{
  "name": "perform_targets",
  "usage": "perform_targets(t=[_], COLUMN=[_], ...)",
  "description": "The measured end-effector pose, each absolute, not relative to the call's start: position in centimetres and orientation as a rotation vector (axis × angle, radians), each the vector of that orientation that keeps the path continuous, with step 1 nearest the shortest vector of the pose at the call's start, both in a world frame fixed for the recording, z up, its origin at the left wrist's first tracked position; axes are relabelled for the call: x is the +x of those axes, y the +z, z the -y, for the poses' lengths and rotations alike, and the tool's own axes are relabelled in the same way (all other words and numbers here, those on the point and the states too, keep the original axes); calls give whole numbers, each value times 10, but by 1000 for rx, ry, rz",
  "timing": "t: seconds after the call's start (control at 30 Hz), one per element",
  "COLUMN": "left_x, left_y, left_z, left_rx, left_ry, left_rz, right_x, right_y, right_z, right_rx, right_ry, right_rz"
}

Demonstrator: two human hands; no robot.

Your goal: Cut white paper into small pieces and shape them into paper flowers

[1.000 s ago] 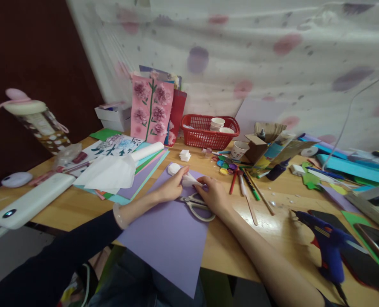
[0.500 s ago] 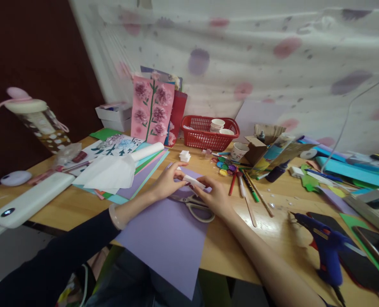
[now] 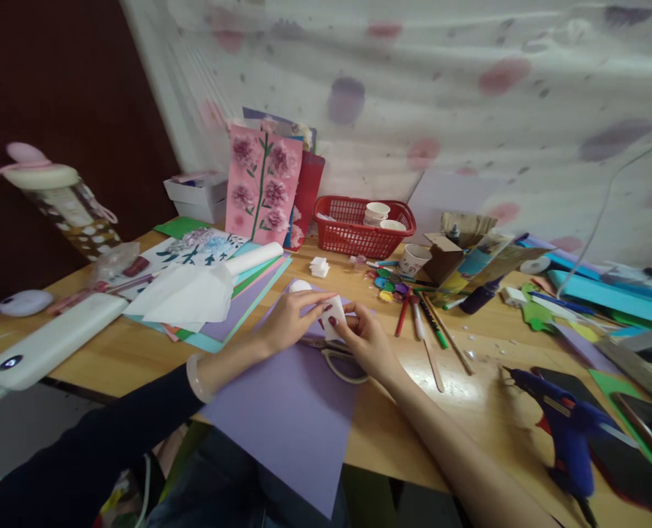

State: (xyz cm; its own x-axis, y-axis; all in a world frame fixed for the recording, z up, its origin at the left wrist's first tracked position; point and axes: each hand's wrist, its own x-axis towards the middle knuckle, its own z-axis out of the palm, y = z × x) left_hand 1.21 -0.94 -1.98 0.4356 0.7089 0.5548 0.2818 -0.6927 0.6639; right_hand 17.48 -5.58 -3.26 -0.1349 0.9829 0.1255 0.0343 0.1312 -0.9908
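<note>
A small white folded piece of paper point(image 3: 335, 309) is pinched upright between both hands above the purple sheet point(image 3: 284, 418). My left hand point(image 3: 290, 323) grips its upper left side with thumb and fingertips. On its right side, the thumb and fingers of my right hand point(image 3: 368, 341) close on the paper. Scissors point(image 3: 343, 369) with pale handles lie on the sheet just below the hands, their blades partly covered. Behind my left hand sits a small white rounded thing point(image 3: 300, 286) whose kind I cannot make out. A stack of white folded pieces point(image 3: 319, 267) stands farther back.
A red basket point(image 3: 364, 238) with paper cups stands at the back. Paint pots point(image 3: 386, 284), a red pencil point(image 3: 403, 315) and brushes lie right of the hands. A blue glue gun point(image 3: 562, 418) rests at the right, and white tissue sheets point(image 3: 188, 297) and a white device point(image 3: 56, 341) at the left.
The white piece has turned from lying lengthwise between the hands to standing upright, showing a broader face. The white rounded thing behind my left hand has come into view.
</note>
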Motion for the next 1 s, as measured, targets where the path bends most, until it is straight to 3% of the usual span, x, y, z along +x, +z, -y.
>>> perform_targets(t=[0.27,0.73,1.0], left_x=[24,25,27], left_y=[-14,-17,-16], left_z=[-1,-2,-2], left_rx=[2610,2899,2630], left_ry=[1284,1046,994], left_rz=[-593,-732,-832], right_x=[184,189,190], right_y=[-39,-48,-42], right_z=[45,39,42], right_rx=[-1220,-1311,-1319], right_ry=[580,479,538], right_rz=[1670,1711,1685])
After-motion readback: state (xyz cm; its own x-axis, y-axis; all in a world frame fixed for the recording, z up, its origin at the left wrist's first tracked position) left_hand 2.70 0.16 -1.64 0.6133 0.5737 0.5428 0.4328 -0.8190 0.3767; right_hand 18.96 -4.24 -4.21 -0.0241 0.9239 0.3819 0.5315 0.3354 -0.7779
